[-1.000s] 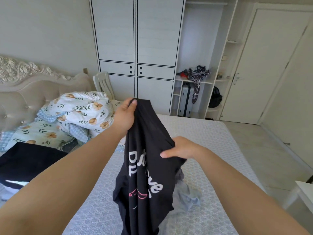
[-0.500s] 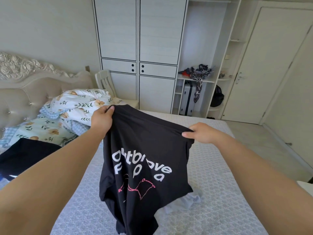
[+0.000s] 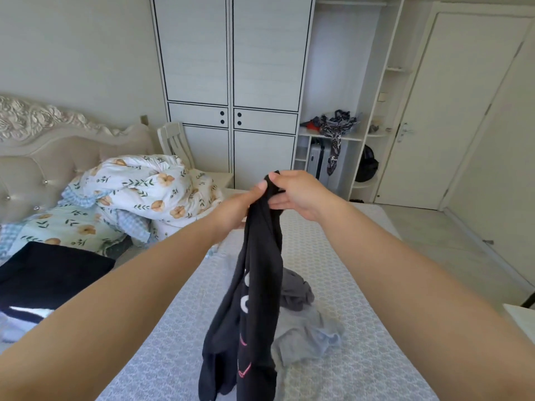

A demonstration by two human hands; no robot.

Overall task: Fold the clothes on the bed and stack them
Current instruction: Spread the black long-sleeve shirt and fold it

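Note:
A black T-shirt [image 3: 257,299] with white and pink print hangs doubled over in a narrow column above the bed [image 3: 362,357]. My left hand [image 3: 236,208] and my right hand [image 3: 295,192] meet at its top edge, and both pinch the fabric there. Under the hanging shirt, a dark grey garment [image 3: 296,290] and a pale blue-grey garment [image 3: 312,334] lie crumpled on the patterned grey sheet. A folded black garment [image 3: 49,273] lies flat at the left edge of the bed.
A floral duvet [image 3: 144,189] and pillows are heaped against the padded headboard [image 3: 43,151] at left. A white wardrobe [image 3: 231,82] stands behind the bed, with a chair [image 3: 173,140] beside it, open shelves and a door [image 3: 451,111] at right.
Half a second ago the shirt was spread wide between my hands. My hands have come together, so the shirt now hangs folded in half lengthwise.

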